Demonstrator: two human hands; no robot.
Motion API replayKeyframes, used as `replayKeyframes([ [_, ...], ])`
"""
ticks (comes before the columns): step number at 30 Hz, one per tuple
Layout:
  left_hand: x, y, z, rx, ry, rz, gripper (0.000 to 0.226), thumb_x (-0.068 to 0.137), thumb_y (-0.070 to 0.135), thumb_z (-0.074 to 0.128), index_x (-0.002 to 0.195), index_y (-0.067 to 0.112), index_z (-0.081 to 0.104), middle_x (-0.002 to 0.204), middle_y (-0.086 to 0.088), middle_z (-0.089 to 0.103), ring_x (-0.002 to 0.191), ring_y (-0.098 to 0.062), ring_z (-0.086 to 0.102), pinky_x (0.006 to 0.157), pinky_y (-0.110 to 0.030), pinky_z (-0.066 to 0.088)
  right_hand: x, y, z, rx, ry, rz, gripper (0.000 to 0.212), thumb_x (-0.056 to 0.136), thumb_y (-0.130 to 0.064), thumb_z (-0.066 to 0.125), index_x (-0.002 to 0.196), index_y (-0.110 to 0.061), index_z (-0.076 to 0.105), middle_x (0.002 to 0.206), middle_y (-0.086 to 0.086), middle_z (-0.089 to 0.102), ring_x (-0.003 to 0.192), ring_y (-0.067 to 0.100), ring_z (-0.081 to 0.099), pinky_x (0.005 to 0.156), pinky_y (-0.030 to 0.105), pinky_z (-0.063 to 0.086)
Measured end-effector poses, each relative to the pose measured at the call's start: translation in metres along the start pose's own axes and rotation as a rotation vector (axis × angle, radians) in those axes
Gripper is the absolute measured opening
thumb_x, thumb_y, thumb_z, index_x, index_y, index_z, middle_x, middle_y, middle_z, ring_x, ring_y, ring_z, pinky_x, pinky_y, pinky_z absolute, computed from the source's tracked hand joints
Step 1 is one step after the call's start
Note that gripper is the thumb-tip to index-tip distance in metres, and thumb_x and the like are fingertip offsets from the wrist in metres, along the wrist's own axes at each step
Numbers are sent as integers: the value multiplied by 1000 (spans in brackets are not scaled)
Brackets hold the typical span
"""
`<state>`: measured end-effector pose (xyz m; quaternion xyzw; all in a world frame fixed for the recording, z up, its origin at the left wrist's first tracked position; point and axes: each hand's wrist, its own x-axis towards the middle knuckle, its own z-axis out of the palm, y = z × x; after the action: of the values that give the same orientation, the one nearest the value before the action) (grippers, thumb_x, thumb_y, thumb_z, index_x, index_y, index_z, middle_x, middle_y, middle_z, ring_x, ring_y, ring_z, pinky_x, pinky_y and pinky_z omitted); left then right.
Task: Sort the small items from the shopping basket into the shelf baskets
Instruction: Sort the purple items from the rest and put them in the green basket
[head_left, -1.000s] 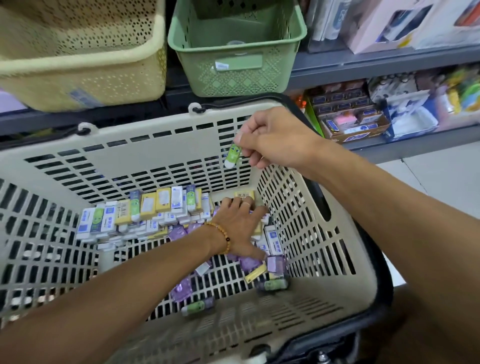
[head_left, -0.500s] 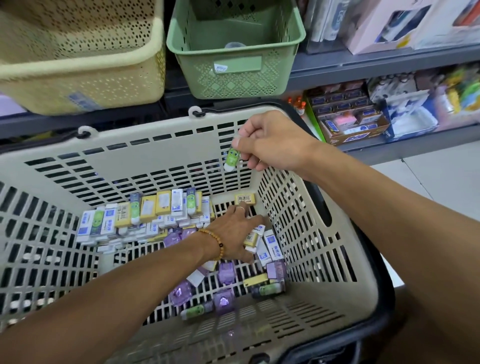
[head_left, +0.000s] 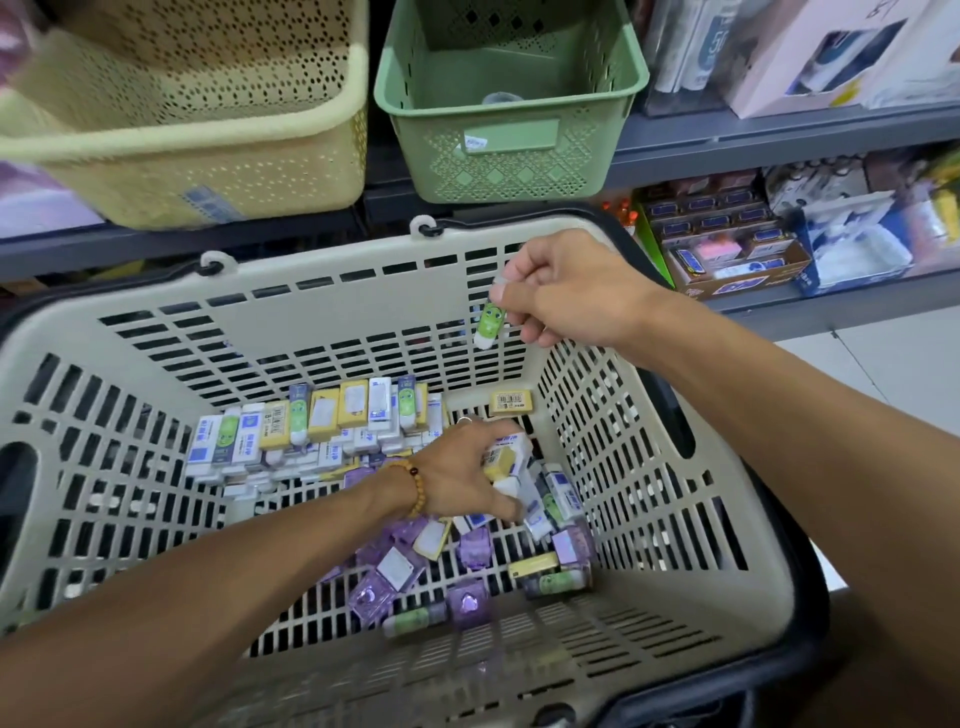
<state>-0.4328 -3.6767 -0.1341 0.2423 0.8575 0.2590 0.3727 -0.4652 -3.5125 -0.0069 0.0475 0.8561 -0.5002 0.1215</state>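
Head view: right hand (head_left: 566, 291) pinches green eraser (head_left: 488, 325); left hand (head_left: 467, 473) grasps blurred erasers (head_left: 506, 460).

Left hand (head_left: 462, 467): fingers blurred, grip on small items (head_left: 506, 462) indistinct. Yellow shelf basket (head_left: 197, 130): cut off at the top and left edges. Shopping basket (head_left: 322, 312): near rim out of frame. Item labels were too small to read.
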Motion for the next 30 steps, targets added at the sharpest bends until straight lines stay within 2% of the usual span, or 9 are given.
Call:
replayKeyframes([
  [5,-48,-2,-24,-386,73,-137,112,61,46,88,151,27,24,143,16,34,127,-2,34,99,-12,29,1,-1,15,-6,-64,9,13,96,-20,61,96,-8,63,74,2,67,57,6,60,55,19,52],
  [8,-88,-9,-38,-579,151,-238,108,56,38,91,146,26,33,133,25,49,120,2,49,101,-18,40,4,-6,29,-11,-114,13,14,97,-20,58,96,-7,62,77,5,66,59,8,60,52,17,50],
  [11,-131,-23,-51,-845,214,-380,112,45,30,94,143,27,40,128,4,63,116,-18,61,101,-38,48,11,-10,47,-10,-160,24,13,98,-19,56,96,-8,61,77,5,66,59,9,60,57,22,51],
  [13,-155,-30,-61,-1062,209,-418,97,53,17,93,138,18,46,118,-10,69,105,-27,68,88,-43,55,16,-10,61,-50,-182,41,14,99,-19,55,97,-6,61,77,5,65,60,10,61,62,26,52],
  [17,-185,-37,-73,-1251,254,-473,65,52,18,85,114,6,66,72,-8,69,56,-20,63,56,-33,54,26,0,85,-178,-166,128,23,97,-12,56,101,9,65,77,7,68,63,8,62,71,33,58],
  [20,-195,-42,-76,-1460,273,-473,53,51,17,84,101,6,71,71,-12,62,54,-22,58,52,-32,53,32,5,104,-210,-192,210,18,95,2,51,94,15,64,80,10,69,58,6,64,75,40,60],
  [23,-198,-41,-80,-1607,254,-392,28,57,15,81,83,6,78,85,-18,70,63,-29,67,53,-37,55,34,7,118,-143,-201,262,19,93,7,51,103,17,64,104,22,71,76,21,66,85,45,57],
  [28,-197,-48,-83,-1603,309,-361,27,59,22,83,82,9,79,99,-19,64,75,-27,58,61,-36,55,25,-5,120,-200,-132,64,35,98,-28,54,92,3,69,91,13,72,82,30,70,76,35,59],
  [30,-196,-49,-85,-1632,316,-356,26,63,22,84,85,9,78,99,-18,59,74,-26,54,58,-36,53,15,-22,120,-14,-287,51,40,97,-43,53,94,-7,69,90,12,73,75,19,70,69,31,58],
])
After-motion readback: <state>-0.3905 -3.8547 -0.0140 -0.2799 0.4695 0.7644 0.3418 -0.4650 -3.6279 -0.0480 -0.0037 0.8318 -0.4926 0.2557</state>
